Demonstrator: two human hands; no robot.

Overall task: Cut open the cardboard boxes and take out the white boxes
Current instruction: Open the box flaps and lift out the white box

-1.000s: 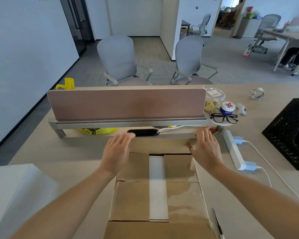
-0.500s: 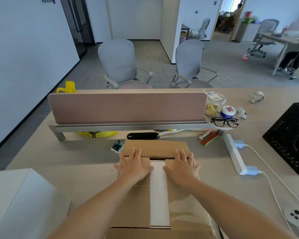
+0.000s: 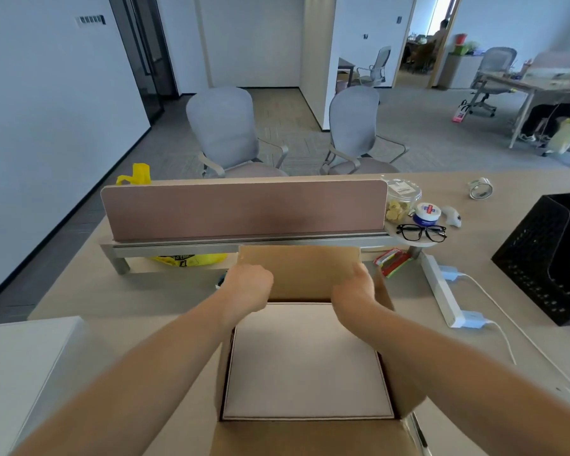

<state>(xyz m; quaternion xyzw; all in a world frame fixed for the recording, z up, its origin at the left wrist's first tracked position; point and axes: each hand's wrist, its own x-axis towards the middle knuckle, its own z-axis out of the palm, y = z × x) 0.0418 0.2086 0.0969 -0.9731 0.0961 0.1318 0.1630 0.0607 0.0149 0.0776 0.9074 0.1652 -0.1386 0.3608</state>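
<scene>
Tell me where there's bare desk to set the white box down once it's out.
Widest: bare desk left of the cardboard box, bordered by the divider stand and the white surface at lower left. Right side: only a narrow strip before the power strip and its cable. Crowded around the glasses and red packet.

Brown cardboard box (image 3: pixel 298 274), white box (image 3: pixel 305 363)
</scene>
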